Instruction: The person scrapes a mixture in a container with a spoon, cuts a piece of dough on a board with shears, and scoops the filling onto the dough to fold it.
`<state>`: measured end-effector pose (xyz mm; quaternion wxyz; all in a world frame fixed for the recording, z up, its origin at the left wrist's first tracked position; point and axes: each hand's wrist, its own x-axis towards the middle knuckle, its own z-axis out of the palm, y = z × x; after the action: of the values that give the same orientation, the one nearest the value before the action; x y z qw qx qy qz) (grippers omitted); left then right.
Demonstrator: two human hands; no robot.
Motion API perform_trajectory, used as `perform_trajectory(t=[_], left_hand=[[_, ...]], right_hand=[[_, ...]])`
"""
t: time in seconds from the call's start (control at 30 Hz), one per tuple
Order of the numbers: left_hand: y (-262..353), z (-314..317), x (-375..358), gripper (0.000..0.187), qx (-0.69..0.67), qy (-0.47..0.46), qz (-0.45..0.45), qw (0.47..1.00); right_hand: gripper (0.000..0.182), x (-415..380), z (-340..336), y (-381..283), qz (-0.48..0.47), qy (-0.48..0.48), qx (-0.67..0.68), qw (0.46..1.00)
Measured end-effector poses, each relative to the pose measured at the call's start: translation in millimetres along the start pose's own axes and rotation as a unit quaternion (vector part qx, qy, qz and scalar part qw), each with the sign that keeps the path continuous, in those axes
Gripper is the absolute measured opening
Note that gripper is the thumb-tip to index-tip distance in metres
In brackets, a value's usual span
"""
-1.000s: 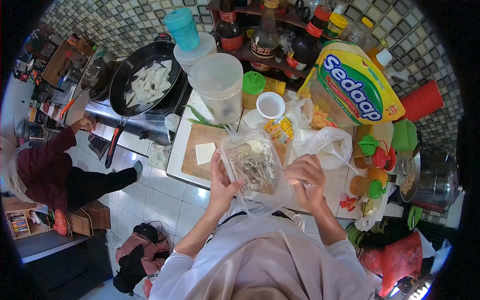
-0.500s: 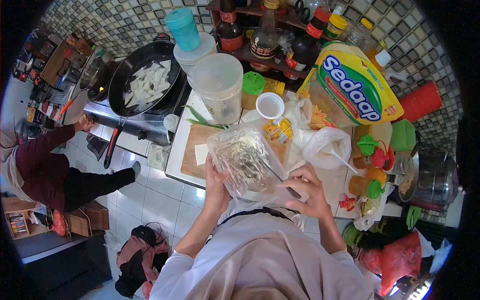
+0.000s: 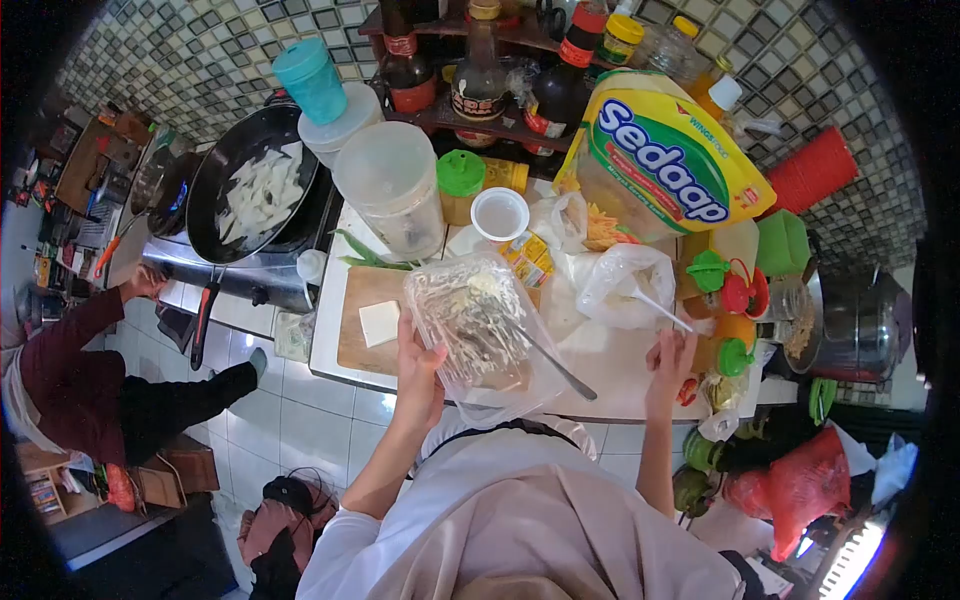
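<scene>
This is a small, crowded home kitchen. A mosaic-tiled wall (image 3: 200, 50) backs a gas stove (image 3: 235, 270) on which a black wok (image 3: 250, 185) of pale cut pieces sits. Sauce bottles (image 3: 480, 70) fill a wooden shelf, and a large yellow Sedaap oil pouch (image 3: 665, 160) stands on the counter (image 3: 610, 370). A cutting board (image 3: 365, 355), plastic jars (image 3: 395, 195) and bags crowd the worktop above a white tiled floor (image 3: 300, 410).
</scene>
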<state>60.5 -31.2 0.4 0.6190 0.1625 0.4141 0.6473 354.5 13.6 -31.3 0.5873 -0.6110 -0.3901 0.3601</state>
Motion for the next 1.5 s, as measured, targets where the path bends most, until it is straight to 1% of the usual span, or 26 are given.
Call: perform_trajectory(t=[0.03, 0.1, 0.17, 0.23, 0.3, 0.37, 0.43, 0.5, 0.53, 0.6, 0.63, 0.7, 0.83, 0.9, 0.93, 1.0, 1.13, 1.2, 1.23, 1.3, 1.33, 1.4, 1.43, 1.5], left_hand=[[1, 2, 0, 0.083, 0.007, -0.005, -0.008, 1.0], [-3, 2, 2, 0.083, 0.006, -0.016, -0.012, 1.0], [-3, 2, 2, 0.083, 0.004, -0.026, -0.015, 1.0], [-1, 3, 1, 0.086, 0.018, -0.039, -0.028, 0.999], [-2, 2, 0, 0.086, 0.027, -0.033, -0.024, 0.999], [-5, 0, -1, 0.087, 0.035, -0.027, -0.023, 0.999], [-8, -3, -1, 0.088, 0.039, -0.053, -0.014, 0.998], [-10, -3, -2, 0.088, 0.042, -0.044, -0.011, 0.998], [-10, -3, -3, 0.089, 0.045, -0.036, -0.007, 0.998], [-10, -1, -4, 0.089, 0.048, -0.034, -0.004, 0.998], [-10, 0, -3, 0.089, 0.052, -0.035, -0.001, 0.998], [-12, 0, -2, 0.09, 0.055, -0.04, -0.003, 0.998], [-13, 0, -1, 0.09, 0.075, -0.052, 0.009, 0.996], [-12, 1, 0, 0.09, 0.075, -0.055, 0.01, 0.996], [-12, 1, 0, 0.089, 0.076, -0.057, 0.011, 0.995], [-8, 3, -1, 0.089, 0.073, -0.054, 0.008, 0.996], [-9, 4, -1, 0.087, 0.078, -0.055, 0.0, 0.995], [-11, 6, -1, 0.087, 0.077, -0.064, -0.006, 0.995], [-12, 7, -1, 0.086, 0.076, -0.072, -0.012, 0.994], [-13, 10, -2, 0.086, 0.075, -0.08, -0.023, 0.994], [-14, 12, -3, 0.085, 0.074, -0.086, -0.033, 0.993], [-16, 14, -4, 0.085, 0.075, -0.093, -0.037, 0.992], [-17, 14, -4, 0.085, 0.076, -0.098, -0.041, 0.991], [-16, 15, -5, 0.085, 0.075, -0.105, -0.04, 0.991]], right_hand=[[0.032, 11, -2, 2, -0.001, 0.002, 0.001, 1.0], [0.021, 29, -4, 7, -0.055, -0.08, -0.016, 0.995], [0.019, 36, 0, 3, -0.064, -0.086, -0.034, 0.994], [0.021, 39, 2, 0, -0.074, -0.093, -0.054, 0.991], [0.024, 41, 4, -2, -0.169, -0.076, -0.157, 0.97], [0.025, 40, 4, 1, -0.161, -0.095, -0.159, 0.969], [0.026, 38, 3, 4, -0.153, -0.111, -0.162, 0.969], [0.026, 35, 2, 6, -0.128, -0.079, -0.11, 0.983], [0.026, 35, 4, 3, -0.127, -0.081, -0.11, 0.982], [0.027, 33, 4, -7, -0.091, 0.006, -0.074, 0.993], [0.027, 34, 2, -9, -0.091, 0.006, -0.075, 0.993], [0.027, 34, -1, -11, -0.122, -0.03, -0.098, 0.987], [0.028, 32, 3, -13, -0.151, -0.03, -0.117, 0.981], [0.028, 36, 2, -11, -0.152, -0.01, -0.071, 0.986], [0.028, 37, 1, -11, -0.152, -0.011, -0.071, 0.986], [0.029, 38, -6, -11, -0.095, 0.018, -0.023, 0.995], [0.029, 32, -11, -31, -0.085, 0.029, -0.005, 0.996], [0.028, 23, -5, -43, -0.079, 0.058, 0.046, 0.994], [0.028, 20, -2, -48, -0.078, 0.059, 0.046, 0.994], [0.028, 12, 8, -55, -0.103, 0.038, 0.092, 0.99], [0.028, 6, 13, -59, -0.103, 0.04, 0.092, 0.99], [0.025, -6, 22, -66, -0.099, -0.081, 0.108, 0.986], [0.025, -10, 26, -67, -0.099, -0.081, 0.109, 0.986], [0.028, -17, 33, -70, -0.153, -0.204, 0.023, 0.967]])
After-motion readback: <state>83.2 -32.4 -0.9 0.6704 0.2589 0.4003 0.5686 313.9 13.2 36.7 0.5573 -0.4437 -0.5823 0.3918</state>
